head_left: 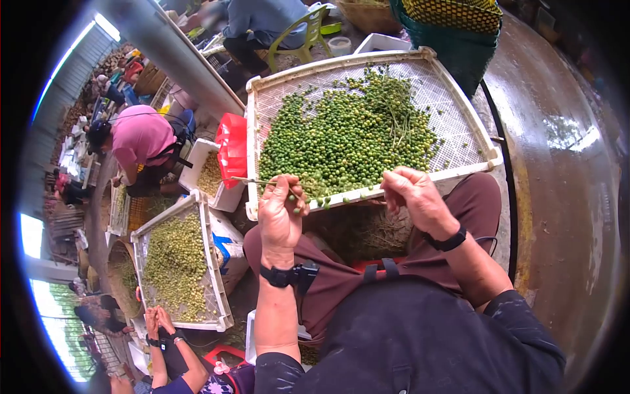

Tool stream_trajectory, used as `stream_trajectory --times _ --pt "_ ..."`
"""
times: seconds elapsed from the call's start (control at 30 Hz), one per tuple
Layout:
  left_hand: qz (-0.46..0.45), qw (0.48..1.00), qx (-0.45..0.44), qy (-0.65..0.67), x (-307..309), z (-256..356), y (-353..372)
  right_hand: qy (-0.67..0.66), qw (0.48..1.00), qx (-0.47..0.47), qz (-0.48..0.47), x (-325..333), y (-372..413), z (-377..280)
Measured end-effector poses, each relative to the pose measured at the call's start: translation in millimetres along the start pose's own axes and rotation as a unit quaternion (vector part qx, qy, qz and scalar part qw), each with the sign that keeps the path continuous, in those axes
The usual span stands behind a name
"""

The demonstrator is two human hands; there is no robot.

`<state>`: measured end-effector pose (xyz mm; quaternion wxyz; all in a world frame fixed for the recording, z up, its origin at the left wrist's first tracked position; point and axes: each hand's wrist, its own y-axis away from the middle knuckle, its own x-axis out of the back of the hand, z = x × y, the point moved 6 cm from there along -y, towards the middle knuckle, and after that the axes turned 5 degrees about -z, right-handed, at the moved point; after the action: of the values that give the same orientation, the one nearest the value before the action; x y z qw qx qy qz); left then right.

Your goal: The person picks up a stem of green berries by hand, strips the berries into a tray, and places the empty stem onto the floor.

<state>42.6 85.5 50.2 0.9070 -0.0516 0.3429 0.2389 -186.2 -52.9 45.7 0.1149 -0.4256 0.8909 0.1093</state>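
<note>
My left hand (pixel 277 220) is closed in a pinch on a thin green stem (pixel 249 180), which sticks out to the left; a few small green berries hang by its fingers. Across from it, my right hand (pixel 421 202) is curled with fingertips pressed together at the tray's near edge, and whatever it may grip is hidden. Just beyond both hands lies a white mesh tray (pixel 341 64), its middle covered by loose round green berries (pixel 335 134). Bare stalks (pixel 401 121) rest on the berries at the right.
A second tray (pixel 224 315) of paler berries (pixel 174 266) stands at left, near another person's hands (pixel 159 322). Behind it are a red bag (pixel 231 150), a white box (pixel 194 167) and a bending person in pink (pixel 146 134). Wet floor (pixel 558 217) runs along the right.
</note>
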Motion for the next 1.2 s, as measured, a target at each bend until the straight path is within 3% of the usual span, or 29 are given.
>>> stream_trajectory --times 0.07,0.17,0.27,0.4,0.47,0.57,0.67,0.7,0.83,0.93,1.13,1.2 --pt "-0.046 0.998 0.017 0.034 -13.9 7.5 6.9 -0.032 0.999 0.017 0.001 4.2 2.4 -10.9" --pt "-0.128 0.985 0.053 0.104 -42.7 9.6 17.9 0.024 0.997 0.050 -0.054 -10.5 8.7 -31.8" --pt "-0.190 0.977 0.059 0.073 -73.6 9.1 25.9 0.023 0.992 0.030 -0.121 -34.9 13.7 -31.7" --pt "-0.164 0.984 0.069 0.022 -82.6 -1.2 21.8 -0.024 0.989 0.017 -0.145 -52.1 11.7 -24.7" --pt "-0.154 0.985 0.072 0.011 -76.8 -9.6 14.0 -0.040 0.990 0.036 -0.130 -51.2 4.9 -21.5" --pt "-0.120 0.988 0.085 -0.047 -68.2 -18.3 -1.2 -0.109 0.990 -0.010 -0.094 -35.0 -14.7 -2.5" --pt "-0.065 0.975 0.083 -0.197 -46.1 -32.1 -31.3 -0.042 0.999 0.010 -0.025 -15.1 -35.4 -1.8" --pt "-0.055 0.969 0.072 -0.228 -41.9 -36.2 -42.2 0.034 0.999 0.016 0.002 -11.4 -42.8 -5.9" --pt "-0.096 0.917 0.119 -0.368 -22.3 -55.5 -72.8 0.239 0.970 0.050 0.014 7.7 -75.7 -4.6" --pt "-0.110 0.933 0.140 -0.312 -9.0 -68.8 -90.3 0.234 0.972 -0.025 0.006 20.7 -92.9 2.5" --pt "-0.109 0.928 0.111 -0.340 -5.9 -67.3 -102.0 0.172 0.979 -0.102 0.046 34.7 -113.3 25.3" --pt "-0.110 0.933 0.091 -0.330 -8.0 -69.6 -101.7 0.015 0.994 -0.106 0.015 32.5 -114.4 31.3"
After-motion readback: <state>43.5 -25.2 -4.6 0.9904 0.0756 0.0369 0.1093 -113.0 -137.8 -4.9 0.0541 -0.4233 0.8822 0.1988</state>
